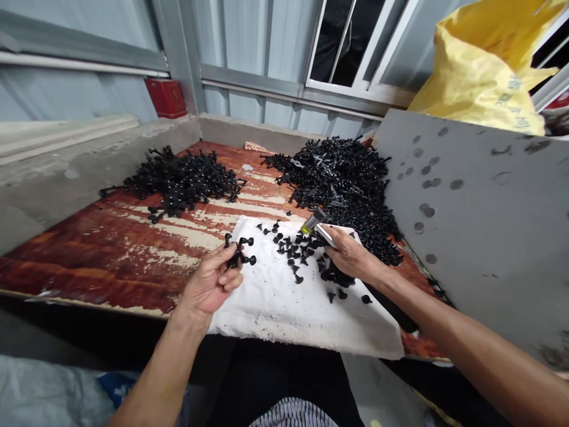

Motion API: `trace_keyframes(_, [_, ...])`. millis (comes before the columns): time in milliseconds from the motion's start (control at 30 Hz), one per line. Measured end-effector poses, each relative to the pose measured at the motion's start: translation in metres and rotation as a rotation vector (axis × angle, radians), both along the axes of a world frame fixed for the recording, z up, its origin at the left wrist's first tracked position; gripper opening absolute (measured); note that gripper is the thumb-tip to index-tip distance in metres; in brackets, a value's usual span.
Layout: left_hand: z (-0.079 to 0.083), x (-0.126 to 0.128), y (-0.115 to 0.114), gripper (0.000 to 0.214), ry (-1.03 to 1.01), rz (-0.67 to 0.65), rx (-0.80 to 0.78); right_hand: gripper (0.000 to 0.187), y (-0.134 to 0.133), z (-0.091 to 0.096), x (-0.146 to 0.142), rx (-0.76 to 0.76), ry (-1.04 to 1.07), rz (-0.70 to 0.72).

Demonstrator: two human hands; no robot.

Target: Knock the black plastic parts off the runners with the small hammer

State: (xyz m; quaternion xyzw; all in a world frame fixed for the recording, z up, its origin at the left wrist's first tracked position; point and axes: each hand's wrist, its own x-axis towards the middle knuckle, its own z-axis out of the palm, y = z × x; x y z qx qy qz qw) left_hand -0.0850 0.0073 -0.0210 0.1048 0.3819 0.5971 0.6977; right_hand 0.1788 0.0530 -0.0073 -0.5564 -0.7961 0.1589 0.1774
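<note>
Worn red tabletop stretching from black pile to front edge, left hand pinching a branched black piece over white cloth's left edge, loose black bits mid-cloth, right hand curled round a hand tool, larger heap bounded by grey panel

Middle open, right barred

A hand could pass over bare surface between the left heap of black branched parts and the right heap. Small black pieces littered the white cloth, though its near edge lay free of them. A grey panel barred the right; a concrete ledge bounded the back.
</note>
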Motion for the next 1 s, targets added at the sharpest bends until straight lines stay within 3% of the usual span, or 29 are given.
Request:
trace_keyframes(100, [0.001, 0.000, 0.000, 0.034, -0.010, 0.016, 0.003, 0.036, -0.002, -0.008, -0.010, -0.017, 0.005, -0.002])
trace_keyframes(200, [0.000, 0.000, 0.000, 0.038, -0.009, 0.021, 0.014, 0.036, -0.011, -0.012, -0.039, -0.040, 0.067, 0.071])
trace_keyframes(367, [-0.001, -0.001, -0.002, 0.046, 0.001, 0.040, 0.039, 0.050, -0.030, -0.001, -0.078, -0.104, 0.203, 0.222])
trace_keyframes(467, [-0.002, -0.001, -0.002, 0.047, -0.017, 0.053, 0.052, 0.056, -0.042, 0.009, -0.069, -0.136, 0.261, 0.246])
trace_keyframes(533, [-0.002, -0.001, -0.002, 0.047, -0.017, 0.054, 0.051, 0.057, -0.049, 0.016, -0.049, -0.130, 0.281, 0.179])
trace_keyframes(733, [-0.001, 0.000, -0.001, 0.047, -0.003, 0.017, 0.034, 0.036, -0.064, 0.025, 0.015, -0.107, 0.268, -0.046])
trace_keyframes(833, [-0.001, 0.000, -0.002, 0.046, 0.002, 0.015, 0.034, 0.032, -0.068, 0.021, 0.015, -0.105, 0.275, -0.058])
trace_keyframes(1000, [-0.002, -0.001, -0.003, 0.047, -0.002, 0.008, 0.039, 0.041, -0.059, 0.015, -0.020, -0.153, 0.314, 0.030])
